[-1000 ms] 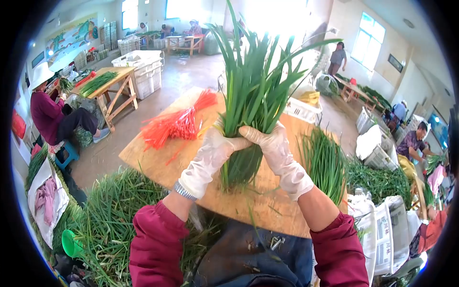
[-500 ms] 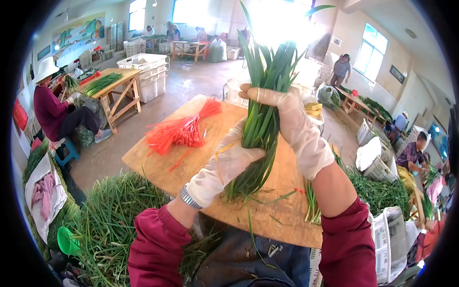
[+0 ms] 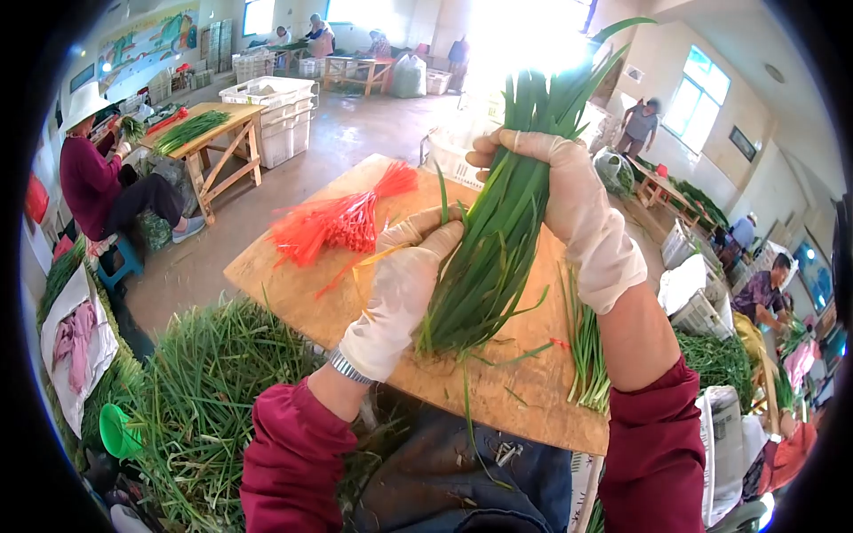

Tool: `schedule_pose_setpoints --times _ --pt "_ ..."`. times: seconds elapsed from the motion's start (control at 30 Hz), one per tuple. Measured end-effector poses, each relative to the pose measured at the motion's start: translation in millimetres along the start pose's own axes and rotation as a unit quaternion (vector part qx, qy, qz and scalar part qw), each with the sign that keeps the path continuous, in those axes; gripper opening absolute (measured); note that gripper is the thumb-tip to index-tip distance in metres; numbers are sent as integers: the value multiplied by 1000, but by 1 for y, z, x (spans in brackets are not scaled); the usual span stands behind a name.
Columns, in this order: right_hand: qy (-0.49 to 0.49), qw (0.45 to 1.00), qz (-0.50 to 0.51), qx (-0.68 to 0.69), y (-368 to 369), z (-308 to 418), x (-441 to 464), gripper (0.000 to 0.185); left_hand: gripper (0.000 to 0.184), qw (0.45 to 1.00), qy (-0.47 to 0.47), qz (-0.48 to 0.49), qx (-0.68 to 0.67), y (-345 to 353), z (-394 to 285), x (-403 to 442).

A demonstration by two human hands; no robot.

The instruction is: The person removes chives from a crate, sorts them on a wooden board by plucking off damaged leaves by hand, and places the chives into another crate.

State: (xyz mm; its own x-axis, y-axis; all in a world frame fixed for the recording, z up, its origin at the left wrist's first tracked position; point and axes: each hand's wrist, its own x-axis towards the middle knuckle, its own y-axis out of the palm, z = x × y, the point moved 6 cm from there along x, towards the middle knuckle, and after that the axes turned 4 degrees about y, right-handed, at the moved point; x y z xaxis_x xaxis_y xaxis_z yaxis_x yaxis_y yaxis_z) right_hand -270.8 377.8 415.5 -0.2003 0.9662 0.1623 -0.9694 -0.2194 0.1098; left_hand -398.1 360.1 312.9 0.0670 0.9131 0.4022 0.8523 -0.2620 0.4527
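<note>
A large bunch of long green leaves (image 3: 498, 231) stands tilted over the wooden board (image 3: 524, 391), its lower end near the surface. My gloved right hand (image 3: 569, 195) is wrapped round its upper part. Just left of the bunch, my gloved left hand (image 3: 404, 275) pinches a thin green leaf (image 3: 443, 191), with a yellow band (image 3: 360, 271) looped on its fingers. Red plastic ties (image 3: 333, 226) lie fanned out on the board's left side. Beside my right wrist, a smaller green bunch (image 3: 585, 355) with a red tie rests on the board.
Loose greens (image 3: 213, 391) are heaped at the lower left, near a green cup (image 3: 118, 431). A person in a white hat (image 3: 93, 182) sits by a wooden table (image 3: 227, 124) at left. White crates (image 3: 275, 120) are stacked behind. Other people are farther back and at right.
My right hand has moved from the bunch's lower part to higher up round it. My left hand has come off the bunch to its left, now with a single leaf. The bunch leans right.
</note>
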Motion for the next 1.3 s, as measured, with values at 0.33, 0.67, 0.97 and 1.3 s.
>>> schedule_pose_setpoints --times 0.33,0.67,0.97,1.3 --pt "-30 999 16 -20 3 0 4 27 14 996 39 -61 48 -21 7 6" --pt "-56 993 -71 -71 -6 1 10 25 20 989 25 -143 -22 -88 12 -1" --pt "-44 965 -229 -123 -27 14 20 15 34 969 -109 -159 157 -151 50 -73" --pt "-97 949 -255 -156 -52 0 27 15 19 916 -97 -118 372 -133 78 -125"
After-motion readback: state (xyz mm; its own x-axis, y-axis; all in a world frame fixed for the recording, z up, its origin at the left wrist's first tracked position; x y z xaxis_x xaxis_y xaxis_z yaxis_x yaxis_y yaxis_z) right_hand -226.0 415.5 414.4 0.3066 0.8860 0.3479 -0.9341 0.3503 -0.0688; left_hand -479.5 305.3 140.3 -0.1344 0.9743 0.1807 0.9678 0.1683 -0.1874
